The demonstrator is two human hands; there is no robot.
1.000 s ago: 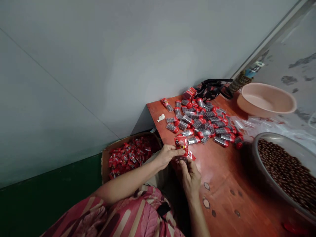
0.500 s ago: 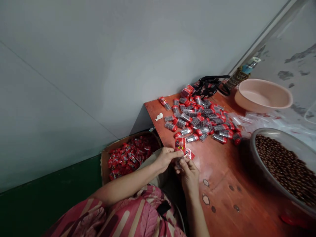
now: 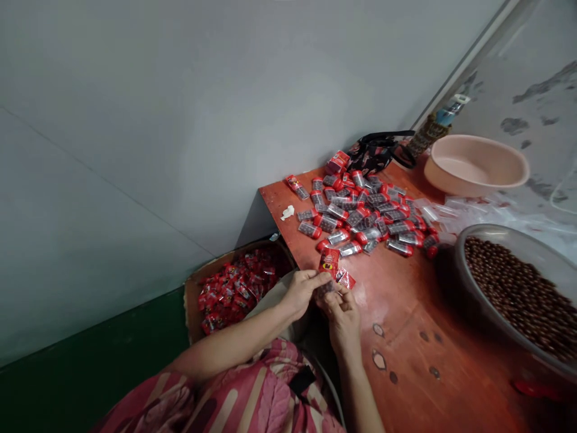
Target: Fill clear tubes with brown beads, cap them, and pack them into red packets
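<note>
My left hand [image 3: 303,293] is closed on the upper part of a small red printed packet [image 3: 329,262], thumb and fingers pinching it. Brown balls show through the packet's clear lower part. My right hand [image 3: 343,313] pinches that lower end, its fingertips partly hidden. Another red wrapper [image 3: 346,278] shows just beyond my right fingers; I cannot tell whether it is held or lies on the table. Past the hands, several clear tubes of brown balls with red caps [image 3: 327,222] lie in a heap on the reddish table [image 3: 406,300].
A cardboard box [image 3: 193,300] of red packets stands left, below the table edge. To the right sits a large bowl [image 3: 464,264] of brown balls, near loose clear tubes [image 3: 509,216]. Behind are a pink basin [image 3: 478,180], a dark patterned bag [image 3: 369,155] and a bottle [image 3: 433,129].
The view has shifted slightly, so the table things sit a little higher and further left. Both hands keep hold of the packet; its red top now looks bent and shorter.
</note>
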